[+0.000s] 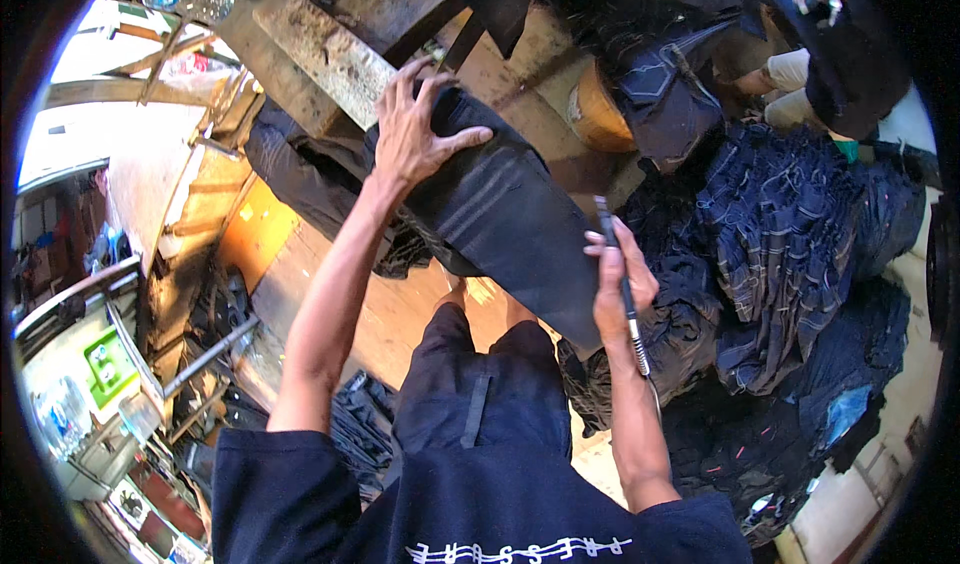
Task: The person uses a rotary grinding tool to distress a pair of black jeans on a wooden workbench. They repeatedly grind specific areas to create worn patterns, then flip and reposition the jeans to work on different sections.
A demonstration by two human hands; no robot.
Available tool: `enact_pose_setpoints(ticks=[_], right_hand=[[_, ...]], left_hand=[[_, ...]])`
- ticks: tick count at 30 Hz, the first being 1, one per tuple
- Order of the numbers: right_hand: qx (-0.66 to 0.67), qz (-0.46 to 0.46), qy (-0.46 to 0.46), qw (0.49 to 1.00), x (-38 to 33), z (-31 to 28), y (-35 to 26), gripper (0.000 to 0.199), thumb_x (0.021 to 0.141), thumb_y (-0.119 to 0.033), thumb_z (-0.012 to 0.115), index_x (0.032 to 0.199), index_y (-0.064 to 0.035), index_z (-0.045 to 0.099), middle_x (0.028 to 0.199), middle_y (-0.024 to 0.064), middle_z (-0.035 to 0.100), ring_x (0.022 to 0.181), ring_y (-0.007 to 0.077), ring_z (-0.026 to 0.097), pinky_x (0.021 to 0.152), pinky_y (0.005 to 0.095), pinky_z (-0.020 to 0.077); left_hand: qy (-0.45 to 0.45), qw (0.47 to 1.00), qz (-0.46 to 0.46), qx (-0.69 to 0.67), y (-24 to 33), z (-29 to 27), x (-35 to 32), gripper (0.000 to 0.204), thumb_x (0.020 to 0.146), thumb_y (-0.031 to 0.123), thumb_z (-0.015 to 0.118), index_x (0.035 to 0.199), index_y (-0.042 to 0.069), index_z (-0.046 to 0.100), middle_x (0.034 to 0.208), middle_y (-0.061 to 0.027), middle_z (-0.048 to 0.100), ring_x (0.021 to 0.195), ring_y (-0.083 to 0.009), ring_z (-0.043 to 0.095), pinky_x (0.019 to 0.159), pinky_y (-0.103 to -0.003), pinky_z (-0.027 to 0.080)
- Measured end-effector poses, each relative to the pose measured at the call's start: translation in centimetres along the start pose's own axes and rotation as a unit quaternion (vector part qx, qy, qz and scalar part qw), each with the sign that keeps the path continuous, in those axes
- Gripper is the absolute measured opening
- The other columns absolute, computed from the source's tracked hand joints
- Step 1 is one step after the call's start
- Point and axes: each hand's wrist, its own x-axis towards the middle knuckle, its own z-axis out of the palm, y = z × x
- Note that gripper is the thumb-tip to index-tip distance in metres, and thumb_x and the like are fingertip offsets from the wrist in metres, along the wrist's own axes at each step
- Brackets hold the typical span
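A dark denim trouser leg [500,224] lies stretched smooth and slanting in front of me, with pale streaks across its upper part. What supports it underneath is hidden. My left hand [410,129] presses on its far end, the thumb and fingers spread. My right hand [622,284] is closed around a slim, pen-shaped handpiece [606,226] with a coiled cable guard at its rear. The handpiece's tip points up and away, just past the garment's right edge. The rest of the dark garment [310,169] hangs to the left of my left hand.
A worn wooden board [320,49] extends beyond my left hand. Heaped dark jeans [780,254] fill the right side, near an orange-brown container [600,109]. Another person [840,59] is at the far right. At the left stand a metal rail [210,356] and a green tray [108,366].
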Motion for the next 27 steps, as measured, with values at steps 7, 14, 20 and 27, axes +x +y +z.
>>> enact_pose_setpoints(ticks=[7,14,20,27], right_hand=[[-0.066,-0.265,-0.118,0.955,6.6,9.7,-0.6,0.027,0.088,-0.002,0.074,0.114,0.0073,0.076,0.111,0.0236,0.080,0.109,0.0406,0.079,0.101,0.0471,0.0625],[-0.113,-0.287,-0.147,0.940,7.8,10.8,0.8,0.030,0.084,0.000,0.072,0.112,0.0097,0.077,0.109,0.0263,0.080,0.108,0.0391,0.080,0.101,0.0471,0.0627],[-0.118,-0.288,-0.152,0.938,8.5,11.6,0.7,0.029,0.085,-0.004,0.073,0.111,0.0086,0.078,0.108,0.0259,0.080,0.108,0.0379,0.080,0.101,0.0471,0.0632],[-0.111,-0.302,-0.156,0.934,9.6,12.7,1.0,0.031,0.083,-0.002,0.073,0.111,0.0093,0.078,0.108,0.0258,0.081,0.107,0.0372,0.080,0.101,0.0471,0.0630]], left_hand=[[-0.027,0.995,0.083,-0.044,-4.0,1.8,0.4,0.076,0.076,0.061,0.090,0.135,0.019,0.069,0.151,-0.0091,0.061,0.145,-0.0351,0.052,0.124,-0.054,0.034],[0.031,0.995,0.085,-0.052,-3.7,2.1,0.6,0.078,0.073,0.062,0.091,0.128,0.010,0.072,0.132,-0.0117,0.070,0.129,-0.0335,0.062,0.113,-0.048,0.046],[-0.068,0.994,0.010,-0.090,-3.6,1.4,1.1,0.084,0.068,0.061,0.094,0.128,0.007,0.071,0.133,-0.0148,0.070,0.133,-0.0347,0.062,0.117,-0.048,0.045],[-0.043,0.996,0.018,-0.070,-3.5,1.7,1.0,0.087,0.067,0.063,0.095,0.129,0.008,0.071,0.135,-0.0157,0.070,0.136,-0.0354,0.059,0.119,-0.049,0.044]])
